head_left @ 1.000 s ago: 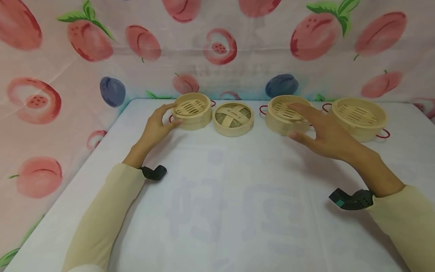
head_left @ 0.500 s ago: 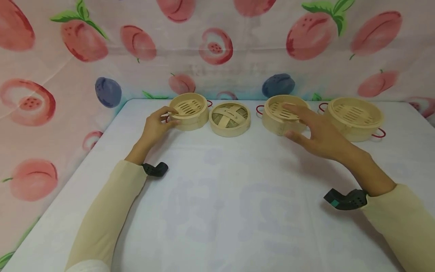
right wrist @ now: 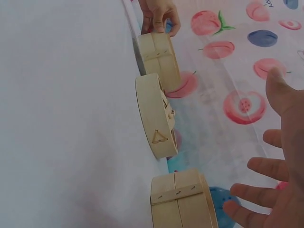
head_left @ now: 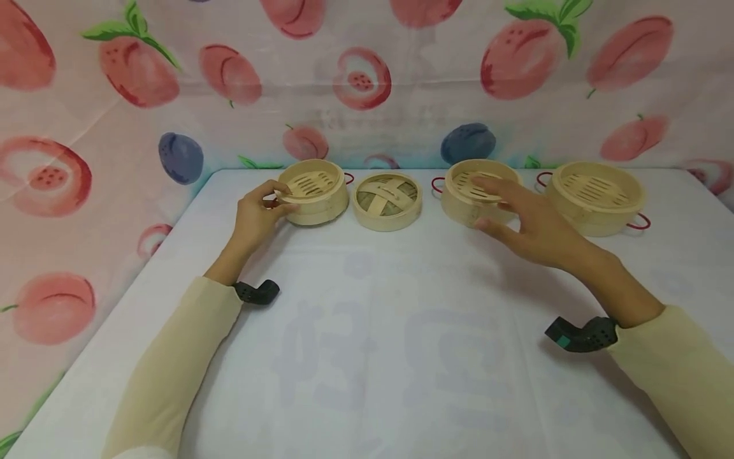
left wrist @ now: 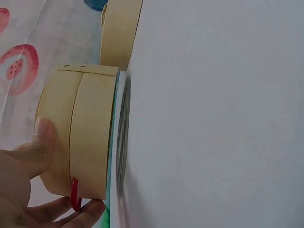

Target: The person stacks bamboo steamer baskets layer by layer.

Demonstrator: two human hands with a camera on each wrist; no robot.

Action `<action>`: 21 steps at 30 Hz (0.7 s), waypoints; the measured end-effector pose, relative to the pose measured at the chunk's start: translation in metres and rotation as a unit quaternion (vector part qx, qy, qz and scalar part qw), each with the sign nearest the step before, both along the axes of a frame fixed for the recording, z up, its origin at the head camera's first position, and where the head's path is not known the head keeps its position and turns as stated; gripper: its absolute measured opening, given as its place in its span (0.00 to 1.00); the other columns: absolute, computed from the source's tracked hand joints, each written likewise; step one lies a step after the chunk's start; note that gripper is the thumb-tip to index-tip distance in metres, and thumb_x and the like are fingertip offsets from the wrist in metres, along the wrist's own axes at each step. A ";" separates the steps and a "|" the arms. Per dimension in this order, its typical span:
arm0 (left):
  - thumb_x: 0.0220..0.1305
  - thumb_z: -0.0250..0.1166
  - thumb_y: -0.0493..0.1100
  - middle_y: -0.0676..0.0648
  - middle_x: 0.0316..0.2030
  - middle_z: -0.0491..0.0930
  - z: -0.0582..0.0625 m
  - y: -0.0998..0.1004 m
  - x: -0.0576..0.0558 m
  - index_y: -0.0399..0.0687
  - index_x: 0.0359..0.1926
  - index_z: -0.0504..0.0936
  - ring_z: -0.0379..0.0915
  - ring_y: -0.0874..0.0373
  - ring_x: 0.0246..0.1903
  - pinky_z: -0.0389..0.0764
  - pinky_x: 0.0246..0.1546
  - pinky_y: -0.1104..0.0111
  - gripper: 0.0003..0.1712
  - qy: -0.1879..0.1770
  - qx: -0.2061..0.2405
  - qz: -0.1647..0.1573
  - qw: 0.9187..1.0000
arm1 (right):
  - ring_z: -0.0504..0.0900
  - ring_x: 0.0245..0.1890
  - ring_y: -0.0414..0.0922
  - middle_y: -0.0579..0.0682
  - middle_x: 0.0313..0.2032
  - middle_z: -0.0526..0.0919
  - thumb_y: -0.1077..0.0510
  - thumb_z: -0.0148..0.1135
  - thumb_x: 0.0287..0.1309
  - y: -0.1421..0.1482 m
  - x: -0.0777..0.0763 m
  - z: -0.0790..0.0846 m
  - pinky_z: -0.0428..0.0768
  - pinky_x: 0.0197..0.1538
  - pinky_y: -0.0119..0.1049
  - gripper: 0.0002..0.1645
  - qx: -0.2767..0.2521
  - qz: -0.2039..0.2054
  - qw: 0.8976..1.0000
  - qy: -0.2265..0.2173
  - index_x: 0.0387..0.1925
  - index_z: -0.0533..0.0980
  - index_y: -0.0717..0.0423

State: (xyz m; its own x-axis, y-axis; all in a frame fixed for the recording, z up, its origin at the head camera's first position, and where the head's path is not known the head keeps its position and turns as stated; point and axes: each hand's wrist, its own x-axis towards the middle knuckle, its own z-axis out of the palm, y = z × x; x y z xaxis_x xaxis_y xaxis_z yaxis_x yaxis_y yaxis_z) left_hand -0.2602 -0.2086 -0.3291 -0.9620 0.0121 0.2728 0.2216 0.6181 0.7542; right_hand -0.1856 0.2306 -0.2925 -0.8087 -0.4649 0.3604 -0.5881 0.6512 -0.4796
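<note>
At the far left of the row, my left hand [head_left: 256, 213] grips a small bamboo steamer basket [head_left: 318, 211] by its side, thumb on the outer wall. A red handle [left wrist: 75, 194] shows beside the fingers in the left wrist view. There, a strip of shadow separates the basket's base from the tabletop, so it is raised a little. My right hand [head_left: 539, 224], fingers spread and holding nothing, hovers before a second small steamer basket [head_left: 467, 209] and overlaps its right side in the head view. A round bamboo steamer lid [head_left: 387, 220] lies between the two baskets.
A larger steamer basket [head_left: 596, 220] with red handles stands at the right end of the row. All of it is set along the back of a white-covered table [head_left: 367, 357]. Behind rises a fruit-print cloth [head_left: 413, 76].
The left hand has lifted the left basket slightly and shifted it left, widening the gap to the lid. The right hand stays nearly in place, and the head view has turned slightly.
</note>
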 end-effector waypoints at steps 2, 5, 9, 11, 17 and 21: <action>0.58 0.71 0.43 0.45 0.52 0.75 0.003 -0.001 0.003 0.47 0.47 0.79 0.74 0.51 0.45 0.72 0.35 0.73 0.16 0.004 0.007 0.000 1.000 | 0.67 0.63 0.55 0.52 0.67 0.64 0.54 0.64 0.61 0.000 0.000 0.000 0.72 0.55 0.57 0.39 -0.005 0.003 1.000 0.007 0.71 0.59 0.47; 0.58 0.71 0.42 0.46 0.52 0.75 0.008 -0.004 0.008 0.47 0.47 0.79 0.76 0.50 0.47 0.74 0.33 0.75 0.16 0.008 0.016 -0.001 1.000 | 0.67 0.63 0.54 0.52 0.67 0.65 0.56 0.64 0.61 -0.001 0.000 0.001 0.73 0.54 0.56 0.39 -0.009 0.007 1.000 0.014 0.71 0.60 0.48; 0.58 0.70 0.43 0.48 0.54 0.75 0.014 -0.005 0.014 0.47 0.47 0.79 0.76 0.51 0.48 0.75 0.33 0.76 0.17 0.007 0.018 -0.011 1.000 | 0.68 0.62 0.54 0.50 0.67 0.65 0.56 0.64 0.61 -0.004 -0.001 0.003 0.74 0.54 0.55 0.39 -0.013 0.003 1.000 0.017 0.71 0.60 0.45; 0.58 0.70 0.42 0.48 0.54 0.74 0.016 -0.004 0.017 0.47 0.47 0.79 0.76 0.51 0.49 0.76 0.34 0.75 0.16 0.002 0.023 -0.018 1.000 | 0.68 0.62 0.54 0.50 0.67 0.65 0.57 0.64 0.61 -0.007 -0.002 0.004 0.74 0.54 0.55 0.39 -0.020 0.005 1.000 0.019 0.71 0.59 0.43; 0.58 0.70 0.42 0.47 0.54 0.74 0.023 0.000 0.025 0.47 0.48 0.79 0.75 0.50 0.50 0.76 0.36 0.74 0.17 -0.005 0.032 -0.027 0.999 | 0.67 0.62 0.53 0.50 0.65 0.66 0.57 0.64 0.60 -0.019 -0.007 0.004 0.74 0.55 0.53 0.37 -0.056 0.035 0.998 0.018 0.69 0.62 0.50; 0.57 0.71 0.41 0.47 0.54 0.74 0.028 0.005 0.031 0.47 0.47 0.80 0.75 0.50 0.49 0.76 0.36 0.74 0.16 0.006 0.043 -0.040 0.998 | 0.68 0.62 0.53 0.50 0.64 0.67 0.54 0.64 0.61 -0.029 -0.010 0.005 0.73 0.55 0.54 0.35 -0.070 0.044 0.997 0.010 0.68 0.63 0.53</action>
